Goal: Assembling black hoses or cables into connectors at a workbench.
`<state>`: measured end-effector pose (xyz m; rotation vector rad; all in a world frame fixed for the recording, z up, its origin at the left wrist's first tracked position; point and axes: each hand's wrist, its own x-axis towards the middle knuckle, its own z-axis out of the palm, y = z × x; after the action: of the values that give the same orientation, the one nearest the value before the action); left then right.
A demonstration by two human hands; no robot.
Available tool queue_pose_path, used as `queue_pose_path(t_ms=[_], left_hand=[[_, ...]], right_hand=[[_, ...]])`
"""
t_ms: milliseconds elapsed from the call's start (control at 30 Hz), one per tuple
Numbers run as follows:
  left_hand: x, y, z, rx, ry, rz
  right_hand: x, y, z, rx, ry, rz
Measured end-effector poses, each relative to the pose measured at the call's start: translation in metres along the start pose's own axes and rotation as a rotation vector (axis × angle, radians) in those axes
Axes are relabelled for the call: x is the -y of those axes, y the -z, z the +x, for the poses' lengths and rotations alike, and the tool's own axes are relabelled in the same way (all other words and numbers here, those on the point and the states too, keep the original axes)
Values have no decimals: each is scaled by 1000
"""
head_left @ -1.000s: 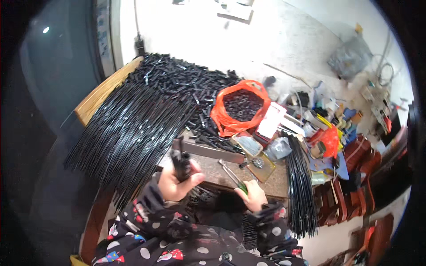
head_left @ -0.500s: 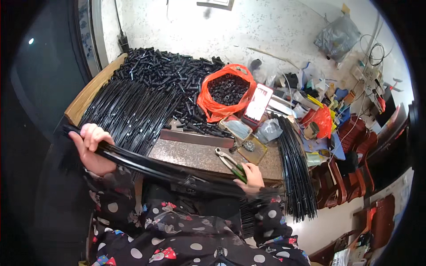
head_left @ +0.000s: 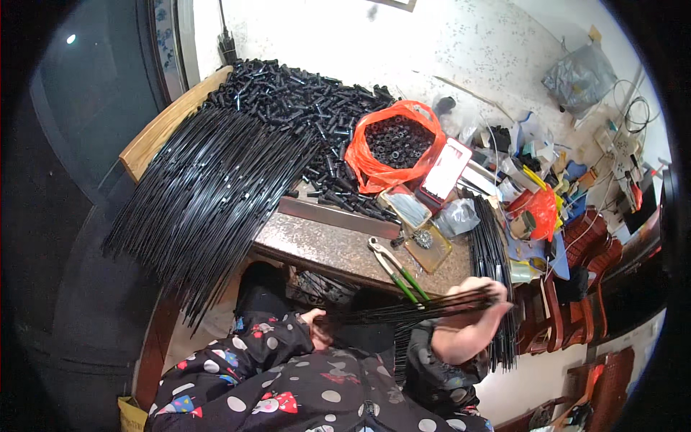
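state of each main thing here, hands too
right hand: closed around black rods
black rods: bundled, partly blurred
left hand: fingers curled, grip unclear
green-handled pincers: lying on table, handles apart
orange bag: open, filled with small black parts
grey bag: hanging at the wall

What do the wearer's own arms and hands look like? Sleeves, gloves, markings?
Left hand and right hand are bare, no gloves. Left sleeve is long, black, with pale dots and red and blue printed shapes. Right sleeve is black too, pale-dotted. Blur hides finer detail.
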<state>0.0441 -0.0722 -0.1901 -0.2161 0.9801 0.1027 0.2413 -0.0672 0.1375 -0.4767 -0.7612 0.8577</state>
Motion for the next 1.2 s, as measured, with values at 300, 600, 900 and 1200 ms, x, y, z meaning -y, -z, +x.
queue_pose_path(t_ms=[300,600,900,1200], left_hand=[[19,-150,-229,150,-1697,923],[11,-163,-254,16,-1872,1215],[-212,-96,-204,-1348,-1445,1543],[-250,-100,-193,-1166,-1659,1593]], right_hand=[[-29,11,-2,507,-756,1],[-41,8,-4,575,-552,-26],[-92,20,36,275,-601,61],[-96,37,56,74,-515,-168]])
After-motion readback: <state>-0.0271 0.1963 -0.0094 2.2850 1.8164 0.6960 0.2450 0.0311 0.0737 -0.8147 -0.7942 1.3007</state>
